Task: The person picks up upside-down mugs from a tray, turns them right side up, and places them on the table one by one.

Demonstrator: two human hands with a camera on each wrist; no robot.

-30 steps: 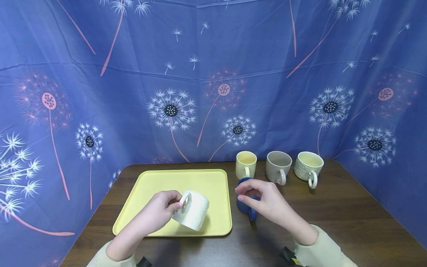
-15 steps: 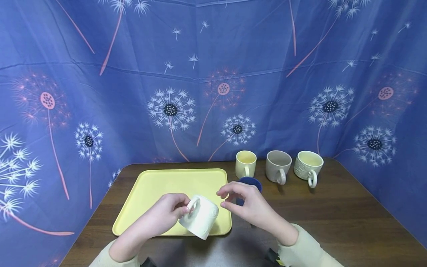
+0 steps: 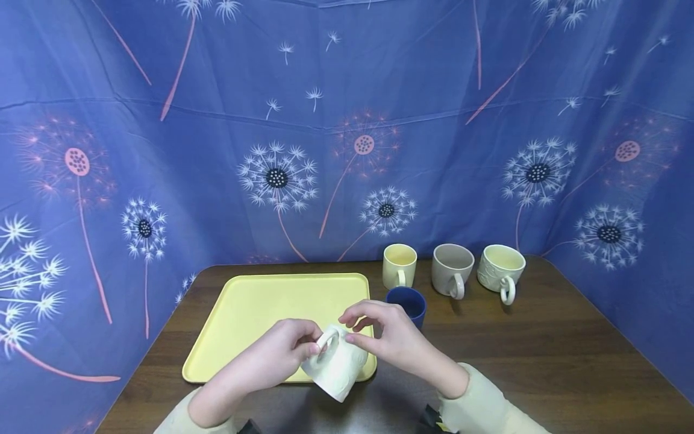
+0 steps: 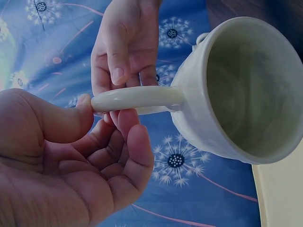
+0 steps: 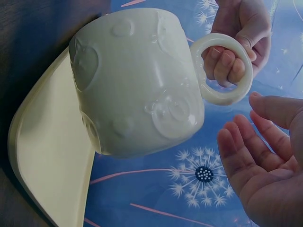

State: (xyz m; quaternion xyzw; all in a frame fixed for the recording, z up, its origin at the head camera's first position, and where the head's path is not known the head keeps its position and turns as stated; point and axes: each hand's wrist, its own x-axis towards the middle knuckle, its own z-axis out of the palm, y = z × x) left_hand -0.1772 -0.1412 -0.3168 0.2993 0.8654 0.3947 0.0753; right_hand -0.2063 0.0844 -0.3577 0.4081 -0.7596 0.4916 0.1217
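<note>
My left hand (image 3: 279,355) pinches the handle of a white mug (image 3: 337,369) between thumb and fingers, holding it tilted above the front right corner of the yellow tray (image 3: 260,301). Raised round, face-like shapes show on the mug's outer wall (image 5: 142,71) in the right wrist view. Looking from the left wrist, I see into its hollow inside (image 4: 251,94). My right hand (image 3: 396,340) is close beside the mug, fingers loosely bent with nothing between them; its thumb tip (image 5: 255,97) is right by the handle in the right wrist view.
A dark blue mug (image 3: 406,298) stands just behind my right hand, partly hidden by it. Along the back right are a pale yellow mug (image 3: 398,271), a grey mug (image 3: 449,274) and an embossed cream mug (image 3: 496,277). A blue dandelion-print cloth (image 3: 347,72) hangs behind the brown table (image 3: 542,361).
The white mug has shifted right and toward me in my left hand. My right hand has come left, from over the blue mug to the white mug's side.
</note>
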